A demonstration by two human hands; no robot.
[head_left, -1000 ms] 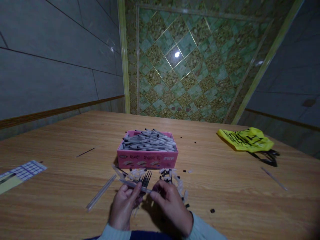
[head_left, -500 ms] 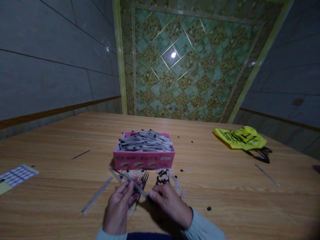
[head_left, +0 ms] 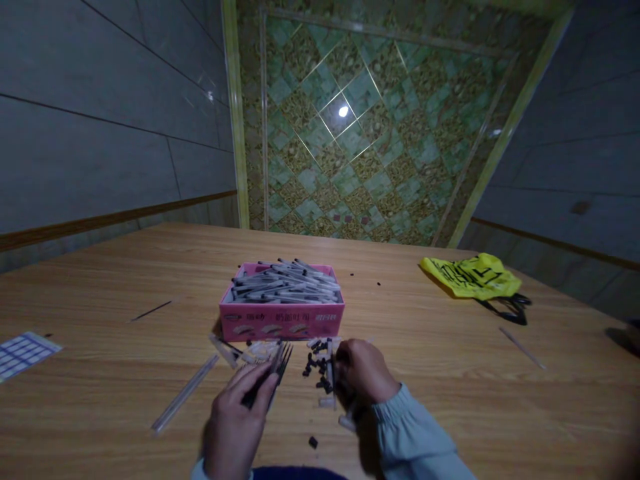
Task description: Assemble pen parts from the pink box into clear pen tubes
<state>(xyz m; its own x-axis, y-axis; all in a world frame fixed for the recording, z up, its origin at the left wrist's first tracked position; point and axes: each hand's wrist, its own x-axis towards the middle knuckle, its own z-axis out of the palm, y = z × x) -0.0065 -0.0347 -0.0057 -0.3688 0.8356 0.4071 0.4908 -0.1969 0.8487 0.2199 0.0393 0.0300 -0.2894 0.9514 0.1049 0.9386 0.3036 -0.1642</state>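
Observation:
My left hand (head_left: 237,417) is closed, its thumb and fingers pinched around a clear pen barrel (head_left: 275,359), mostly hidden. Right beside those fingertips lies a bunch of thin dark pen refills (head_left: 287,359). My right hand (head_left: 367,370) is curled, fingertips down at the right side of a pile of small black plugs (head_left: 323,367) and clear caps (head_left: 326,402); whatever it pinches is hidden. Behind both hands stands a pink box (head_left: 283,321) heaped with assembled-looking pens (head_left: 287,283).
Clear tubes (head_left: 185,395) lie to the left, with a single refill (head_left: 151,311) farther back. A blue-checked card (head_left: 27,355) is at the left edge. To the right are a lone tube (head_left: 523,347) and a yellow bag (head_left: 473,277). One black plug (head_left: 313,442) sits near the front.
My hands have moved apart from the slanting pen barrel they held between them. The right hand has shifted right and forward to the small parts; the left stays near the refills.

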